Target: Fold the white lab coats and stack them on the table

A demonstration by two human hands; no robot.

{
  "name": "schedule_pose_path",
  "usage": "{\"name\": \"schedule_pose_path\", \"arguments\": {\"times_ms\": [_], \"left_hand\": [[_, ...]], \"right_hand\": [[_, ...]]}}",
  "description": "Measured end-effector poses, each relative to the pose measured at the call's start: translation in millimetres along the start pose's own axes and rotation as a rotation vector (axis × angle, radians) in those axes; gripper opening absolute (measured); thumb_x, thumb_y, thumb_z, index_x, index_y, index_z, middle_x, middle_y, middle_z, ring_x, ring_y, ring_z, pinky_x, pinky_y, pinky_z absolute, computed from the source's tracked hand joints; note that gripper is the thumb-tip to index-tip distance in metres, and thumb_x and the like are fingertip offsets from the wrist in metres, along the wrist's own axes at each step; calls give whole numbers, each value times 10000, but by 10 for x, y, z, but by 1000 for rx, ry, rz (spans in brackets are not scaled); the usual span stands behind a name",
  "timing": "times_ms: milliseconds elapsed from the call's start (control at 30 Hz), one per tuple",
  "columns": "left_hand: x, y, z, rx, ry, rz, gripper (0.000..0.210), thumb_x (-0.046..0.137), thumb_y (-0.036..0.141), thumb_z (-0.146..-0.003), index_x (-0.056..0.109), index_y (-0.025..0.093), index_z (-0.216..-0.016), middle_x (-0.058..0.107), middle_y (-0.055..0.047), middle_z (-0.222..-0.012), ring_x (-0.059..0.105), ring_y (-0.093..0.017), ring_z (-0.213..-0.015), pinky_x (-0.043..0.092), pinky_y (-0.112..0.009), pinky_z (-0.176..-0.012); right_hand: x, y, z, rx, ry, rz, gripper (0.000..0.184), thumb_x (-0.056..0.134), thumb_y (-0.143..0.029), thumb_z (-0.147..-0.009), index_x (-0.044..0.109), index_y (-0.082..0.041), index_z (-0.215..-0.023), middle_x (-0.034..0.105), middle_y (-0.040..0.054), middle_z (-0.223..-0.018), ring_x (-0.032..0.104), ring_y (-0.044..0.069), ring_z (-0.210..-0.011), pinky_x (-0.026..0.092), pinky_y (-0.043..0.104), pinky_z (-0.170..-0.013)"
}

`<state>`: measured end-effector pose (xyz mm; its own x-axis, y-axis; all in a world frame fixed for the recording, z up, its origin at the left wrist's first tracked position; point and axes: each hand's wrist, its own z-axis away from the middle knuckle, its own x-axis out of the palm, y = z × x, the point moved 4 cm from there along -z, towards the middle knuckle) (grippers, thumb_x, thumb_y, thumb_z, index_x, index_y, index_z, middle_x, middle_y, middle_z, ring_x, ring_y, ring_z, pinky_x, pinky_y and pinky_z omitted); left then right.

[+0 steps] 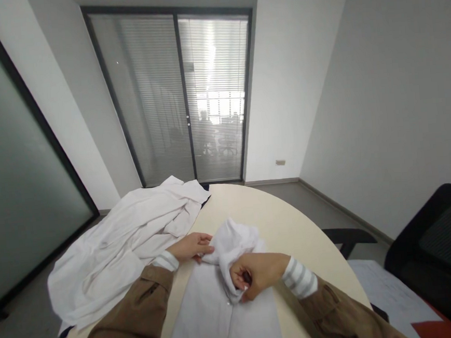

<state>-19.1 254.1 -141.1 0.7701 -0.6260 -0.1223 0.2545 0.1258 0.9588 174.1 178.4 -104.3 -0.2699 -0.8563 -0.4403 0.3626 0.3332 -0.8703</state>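
A white garment [205,308] lies lengthwise on the round table, flat and narrow toward me, with a front seam and a small fastener near its middle. Its far end is a bunched, hood-like part [238,235]. My right hand [253,273] is closed on the near edge of that part, thumb and fingers pinching the cloth. At its left side, my left hand [194,246] has curled fingers holding the cloth's edge. The fabric partly hides the fingertips of both hands.
A second white garment [137,243] lies loosely spread over the left of the pale table [292,226], with dark fabric or edging beneath it. To the right stands a black chair [442,245], papers [387,286] and something red beside it. Glass doors with blinds [180,89] are beyond.
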Motion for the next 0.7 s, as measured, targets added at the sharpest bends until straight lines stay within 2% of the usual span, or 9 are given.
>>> {"name": "schedule_pose_path", "arguments": {"times_ms": [67, 167, 300, 400, 500, 600, 700], "left_hand": [[34, 15, 10, 7, -48, -88, 460, 812, 535, -623, 648, 165, -842, 570, 37, -654, 449, -106, -549, 320, -225, -511], [63, 46, -23, 69, -23, -224, 435, 765, 573, -647, 571, 184, -664, 473, 63, -543, 400, -111, -518, 289, -234, -509], [104, 54, -131, 202, 118, -254, 382, 693, 551, -726, 628, 176, -763, 592, 19, -686, 509, -155, -661, 377, -244, -613], [123, 38, -201, 323, 301, -298, 354, 596, 509, -827, 665, 164, -856, 657, -27, -814, 562, -197, -780, 422, -276, -718], [132, 17, -231, 372, 449, -399, 334, 545, 464, -874, 681, 159, -887, 661, -44, -823, 562, -215, -787, 424, -295, -740], [138, 24, -227, 392, 487, -413, 318, 547, 448, -876, 686, 164, -908, 666, -47, -841, 568, -220, -802, 432, -300, -778], [151, 58, -206, 432, 463, -363, 324, 555, 454, -869, 688, 172, -956, 677, -48, -894, 574, -226, -855, 434, -305, -832]], "right_hand": [[16, 103, -20, 41, -42, 15, 321, 813, -265, -669, 506, -179, -704, 479, -96, -625, 400, 61, -573, 312, 199, -540], [-37, 197, -25, 69, -18, 69, 306, 784, -159, -656, 482, -184, -693, 447, -110, -599, 374, 58, -570, 292, 200, -541], [-214, 339, 2, 95, 122, 173, 288, 710, -49, -621, 461, -185, -672, 420, -112, -593, 347, 60, -568, 258, 199, -530], [-401, 491, 38, 77, 334, 266, 246, 664, -33, -608, 482, -182, -682, 452, -94, -626, 385, 72, -596, 273, 201, -546], [-556, 604, 103, 70, 570, 355, 194, 641, -61, -633, 540, -177, -750, 519, -64, -687, 442, 93, -641, 317, 207, -587], [-611, 613, 163, 55, 705, 445, 263, 645, -107, -664, 602, -181, -912, 594, -31, -777, 491, 115, -679, 354, 220, -629], [-608, 579, 190, 47, 732, 491, 262, 659, -163, -696, 629, -186, -956, 648, 0, -824, 542, 138, -705, 383, 236, -659]]}}
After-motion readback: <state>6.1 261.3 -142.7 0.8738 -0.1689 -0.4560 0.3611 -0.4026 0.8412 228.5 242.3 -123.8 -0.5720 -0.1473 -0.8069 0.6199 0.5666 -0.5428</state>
